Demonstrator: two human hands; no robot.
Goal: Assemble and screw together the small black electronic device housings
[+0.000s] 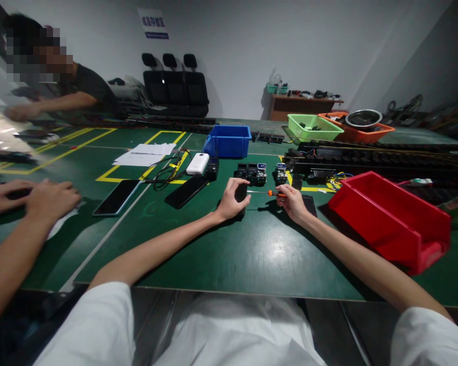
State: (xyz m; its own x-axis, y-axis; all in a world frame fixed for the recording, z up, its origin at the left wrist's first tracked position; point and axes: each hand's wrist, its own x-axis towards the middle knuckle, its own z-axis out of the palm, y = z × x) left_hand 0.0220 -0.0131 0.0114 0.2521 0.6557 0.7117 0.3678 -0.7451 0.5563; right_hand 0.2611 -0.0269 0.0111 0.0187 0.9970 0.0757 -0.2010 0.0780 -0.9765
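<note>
My left hand (pixel 232 199) is closed around a small black box-shaped part (pixel 241 194), standing on the green table. In my right hand (pixel 293 202) is a screwdriver (pixel 272 193) with an orange and black handle. Its thin shaft points left, the tip at or close to the black part; whether they touch I cannot tell. Just beyond my hands, several small black and silver modules (pixel 252 173) stand in a row, with a similar module (pixel 281 173) a little to the right. A flat black piece (pixel 310 205) lies beside my right wrist, partly hidden.
A red bin (pixel 389 218) stands right of my right forearm, a blue bin (pixel 229 141) at the back. Leftward lie a black phone (pixel 187 191), a light-blue-edged phone (pixel 117 197), a white block (pixel 197 163) and cables (pixel 164 175). A co-worker's hands (pixel 49 201) rest at far left.
</note>
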